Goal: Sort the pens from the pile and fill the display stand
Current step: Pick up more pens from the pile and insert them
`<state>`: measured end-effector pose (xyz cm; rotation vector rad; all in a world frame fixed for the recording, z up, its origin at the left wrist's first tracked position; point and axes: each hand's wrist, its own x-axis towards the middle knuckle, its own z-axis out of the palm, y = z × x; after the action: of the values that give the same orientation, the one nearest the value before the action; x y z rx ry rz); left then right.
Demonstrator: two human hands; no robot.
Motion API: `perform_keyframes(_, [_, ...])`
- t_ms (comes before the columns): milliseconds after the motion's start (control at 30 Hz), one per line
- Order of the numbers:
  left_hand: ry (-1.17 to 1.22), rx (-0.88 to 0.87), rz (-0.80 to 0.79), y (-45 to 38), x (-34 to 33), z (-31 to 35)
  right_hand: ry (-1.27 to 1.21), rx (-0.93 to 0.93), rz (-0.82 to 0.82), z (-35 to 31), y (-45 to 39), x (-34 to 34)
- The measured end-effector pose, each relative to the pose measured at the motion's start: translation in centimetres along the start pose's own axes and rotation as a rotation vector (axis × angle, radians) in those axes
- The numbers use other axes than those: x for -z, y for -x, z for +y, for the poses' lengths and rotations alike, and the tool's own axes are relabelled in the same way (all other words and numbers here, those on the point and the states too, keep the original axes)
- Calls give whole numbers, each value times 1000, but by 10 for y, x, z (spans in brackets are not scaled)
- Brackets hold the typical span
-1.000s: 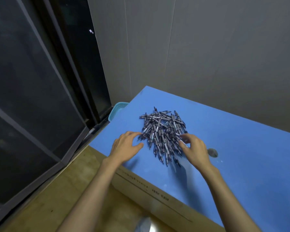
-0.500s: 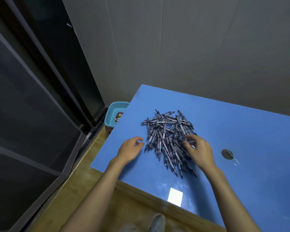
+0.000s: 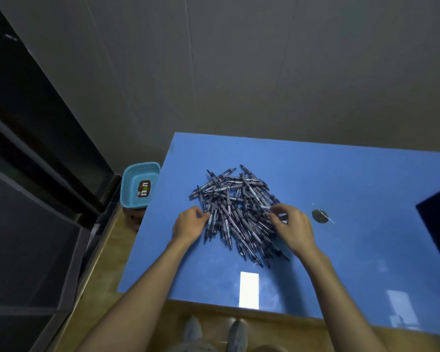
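A pile of several dark grey pens (image 3: 235,207) lies on the blue table (image 3: 353,179). At the pile's left edge, my left hand (image 3: 189,224) has its fingers curled, and thumb and forefinger pinch one pen. My right hand (image 3: 291,226) is on the pile's right side, its curled fingers dug into the pens and gripping some of them. A dark object (image 3: 438,219) cut off by the right edge of the view stands on the table; I cannot tell what it is.
A round grey hole cover (image 3: 320,215) sits in the table just right of my right hand. A teal plastic basket (image 3: 131,189) stands off the table's left side. Dark glass doors (image 3: 36,174) line the left, with a grey wall behind.
My left hand has moved right to the pile's edge and closed on a pen. My right hand has curled tighter into the pens. The view has swung, bringing the dark object into sight.
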<state>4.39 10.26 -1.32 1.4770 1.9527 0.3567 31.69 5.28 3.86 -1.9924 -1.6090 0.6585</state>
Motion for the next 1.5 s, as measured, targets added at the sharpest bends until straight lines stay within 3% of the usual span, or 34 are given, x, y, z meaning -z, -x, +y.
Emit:
perform_keyframes(433, [-84,-38,-19,9,10,-25,34,-86,9,-8,10,-14])
perform_keyframes(700, [-136,22,-11,-13,14,-4,56,-104,17,-11,18,-20])
perform_keyframes(1233, [-305,-22,-35,-25,8,3,90,-117,1,-3,20,-17])
perform_keyframes(1500, [-106,-38,-78,-25,15,-8,96,-116,4,-1,19,-16])
